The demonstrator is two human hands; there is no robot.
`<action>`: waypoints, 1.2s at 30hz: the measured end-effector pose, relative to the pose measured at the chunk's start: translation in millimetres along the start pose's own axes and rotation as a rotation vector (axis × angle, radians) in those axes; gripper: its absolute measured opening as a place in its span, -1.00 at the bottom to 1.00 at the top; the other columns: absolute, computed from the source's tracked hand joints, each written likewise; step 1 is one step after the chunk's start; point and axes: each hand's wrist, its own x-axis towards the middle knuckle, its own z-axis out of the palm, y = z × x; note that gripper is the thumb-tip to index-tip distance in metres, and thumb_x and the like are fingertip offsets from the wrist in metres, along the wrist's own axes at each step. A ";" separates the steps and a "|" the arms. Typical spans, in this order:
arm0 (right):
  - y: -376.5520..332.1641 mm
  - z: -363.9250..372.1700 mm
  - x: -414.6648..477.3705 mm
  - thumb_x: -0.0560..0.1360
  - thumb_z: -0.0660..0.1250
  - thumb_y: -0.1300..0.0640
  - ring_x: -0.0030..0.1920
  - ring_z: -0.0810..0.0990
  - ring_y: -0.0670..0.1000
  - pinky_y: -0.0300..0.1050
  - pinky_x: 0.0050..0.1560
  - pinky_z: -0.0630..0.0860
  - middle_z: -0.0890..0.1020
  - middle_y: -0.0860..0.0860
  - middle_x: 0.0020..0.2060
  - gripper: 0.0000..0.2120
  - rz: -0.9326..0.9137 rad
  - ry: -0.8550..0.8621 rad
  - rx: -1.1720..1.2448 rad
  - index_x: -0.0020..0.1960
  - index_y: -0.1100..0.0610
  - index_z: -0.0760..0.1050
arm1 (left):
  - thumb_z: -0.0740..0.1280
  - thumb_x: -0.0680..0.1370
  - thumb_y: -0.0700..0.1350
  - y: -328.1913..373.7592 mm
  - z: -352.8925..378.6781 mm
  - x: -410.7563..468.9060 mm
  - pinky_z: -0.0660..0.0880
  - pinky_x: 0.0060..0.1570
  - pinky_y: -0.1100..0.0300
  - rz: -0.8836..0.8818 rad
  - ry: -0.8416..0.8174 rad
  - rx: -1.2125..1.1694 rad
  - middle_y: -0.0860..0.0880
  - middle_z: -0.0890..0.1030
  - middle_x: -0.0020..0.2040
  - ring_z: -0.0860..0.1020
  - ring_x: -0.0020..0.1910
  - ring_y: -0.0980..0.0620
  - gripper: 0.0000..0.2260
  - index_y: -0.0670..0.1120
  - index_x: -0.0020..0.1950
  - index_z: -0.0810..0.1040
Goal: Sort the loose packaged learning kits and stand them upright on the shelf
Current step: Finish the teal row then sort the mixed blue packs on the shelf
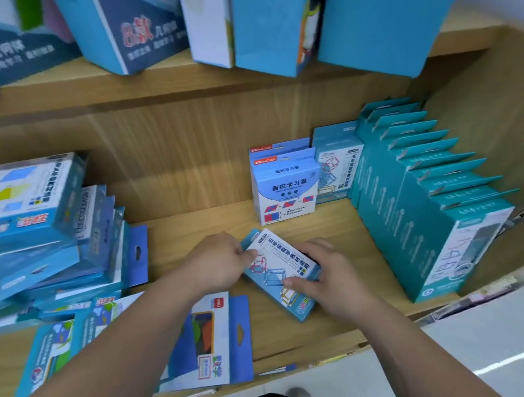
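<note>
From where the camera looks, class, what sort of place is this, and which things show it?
Probably a school-supplies shop or its stockroom: wooden shelves, a row of identical teal boxes standing upright, and a pile of hang-tab kits, many alike. The left hand and right hand grip one loose kit.

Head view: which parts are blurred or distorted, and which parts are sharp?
In the head view, the big upper boxes are smeared by blur and lean outward from wide-angle distortion; the kit gripped by the left hand and right hand is fairly sharp; light is even, with no strong glare.
</note>
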 end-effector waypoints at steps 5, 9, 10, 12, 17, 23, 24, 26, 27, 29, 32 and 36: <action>6.8 -12.2 -0.7 0.36 0.53 -0.09 0.18 0.48 -0.11 -0.08 0.19 0.49 0.52 -0.23 0.11 -0.49 -0.116 0.124 -0.045 0.28 -0.12 0.52 | 0.38 0.55 0.07 13.8 7.0 -17.2 0.49 -0.22 0.01 0.034 0.153 -0.244 -0.06 0.66 -0.24 0.55 -0.25 -0.10 -0.78 -0.06 -0.15 0.67; 9.6 -19.4 -4.6 0.37 0.55 -0.02 0.13 0.51 -0.10 -0.13 0.12 0.50 0.51 -0.21 0.09 -0.50 -0.129 0.325 -0.043 0.27 -0.08 0.51 | 0.42 0.54 -0.01 44.7 11.2 -29.6 0.54 -0.13 0.06 0.168 0.323 -0.431 -0.02 0.70 -0.09 0.64 -0.18 -0.02 -0.86 0.23 -0.17 0.63; 11.1 -20.4 -4.3 0.36 0.57 0.00 0.11 0.52 -0.08 -0.12 0.11 0.51 0.51 -0.20 0.07 -0.50 -0.109 0.382 -0.040 0.26 -0.05 0.51 | 0.43 0.54 -0.05 52.0 13.5 -28.5 0.55 -0.15 0.15 0.205 0.341 -0.478 -0.01 0.69 0.00 0.64 -0.21 0.09 -0.86 0.23 -0.06 0.64; 15.3 -21.3 -1.7 0.33 0.60 0.02 0.08 0.54 -0.03 -0.04 0.09 0.53 0.51 -0.14 0.05 -0.49 -0.050 0.481 -0.032 0.22 0.01 0.52 | 0.42 0.55 -0.12 64.2 19.2 -22.0 0.50 -0.10 0.39 0.287 0.331 -0.559 0.00 0.57 0.23 0.63 -0.18 0.31 -0.73 0.01 0.25 0.61; 17.4 -21.9 9.5 0.35 0.59 0.06 0.05 0.55 0.06 -0.01 0.04 0.53 0.46 -0.02 0.07 -0.48 0.064 0.632 -0.011 0.23 0.08 0.46 | 0.35 0.58 -0.26 87.1 29.3 -3.3 0.41 0.03 0.53 0.450 0.250 -0.496 0.03 0.35 0.34 0.59 -0.01 0.24 -0.56 -0.17 0.47 0.39; 11.2 -26.0 24.8 0.49 0.46 0.18 0.04 0.62 0.09 -0.15 0.07 0.54 0.47 0.11 0.23 -0.27 0.140 0.612 0.113 0.56 0.05 0.20 | 0.35 0.59 -0.19 94.5 35.0 25.0 0.43 0.38 0.12 0.553 0.181 -0.487 0.07 0.25 0.45 0.49 0.33 0.09 -0.45 -0.10 0.55 0.26; 10.5 -26.1 25.9 0.50 0.45 0.18 0.08 0.62 0.10 -0.10 0.12 0.56 0.44 0.11 0.26 -0.23 0.130 0.599 0.121 0.59 0.04 0.14 | 0.35 0.58 -0.17 95.8 35.7 28.9 0.41 0.40 0.09 0.568 0.173 -0.481 0.08 0.23 0.45 0.48 0.35 0.10 -0.43 -0.08 0.56 0.24; 11.0 -26.9 28.5 0.50 0.44 0.16 0.15 0.59 0.11 0.03 0.19 0.57 0.40 0.08 0.27 -0.20 0.084 0.577 0.090 0.60 0.01 0.09 | 0.33 0.58 -0.14 99.4 37.0 36.6 0.37 0.44 0.06 0.581 0.158 -0.473 0.10 0.20 0.47 0.44 0.38 0.13 -0.40 -0.06 0.58 0.20; 11.6 -27.9 30.0 0.51 0.44 0.14 0.18 0.57 0.11 0.06 0.21 0.55 0.39 0.08 0.27 -0.22 0.065 0.569 0.065 0.60 0.01 0.10 | 0.32 0.56 -0.09 101.5 37.6 40.5 0.35 0.45 0.05 0.580 0.157 -0.459 0.11 0.18 0.48 0.41 0.40 0.15 -0.38 -0.05 0.59 0.19; 12.9 -31.4 33.4 0.51 0.42 0.11 0.25 0.54 0.13 0.09 0.27 0.52 0.37 0.10 0.31 -0.26 0.049 0.554 0.032 0.59 0.02 0.14 | 0.29 0.52 0.00 105.6 37.9 48.0 0.30 0.48 0.02 0.573 0.156 -0.417 0.18 0.14 0.52 0.34 0.46 0.17 -0.34 0.01 0.60 0.16; 12.6 -36.3 36.8 0.52 0.42 0.13 0.29 0.50 0.11 -0.08 0.33 0.43 0.35 0.10 0.33 -0.28 0.041 0.524 0.009 0.59 0.05 0.17 | 0.30 0.54 -0.01 107.6 36.2 56.1 0.20 0.53 0.00 0.570 0.103 -0.379 0.25 0.03 0.57 0.15 0.56 0.15 -0.31 0.07 0.61 0.06; 10.7 -40.1 40.5 0.52 0.43 0.13 0.29 0.45 0.02 -0.38 0.23 0.25 0.31 0.08 0.33 -0.26 0.029 0.471 -0.002 0.60 0.03 0.15 | 0.26 0.57 -0.05 103.4 27.9 45.0 0.28 0.48 0.03 0.649 0.303 -0.238 0.05 0.25 0.56 0.29 0.50 0.07 -0.43 -0.04 0.58 0.22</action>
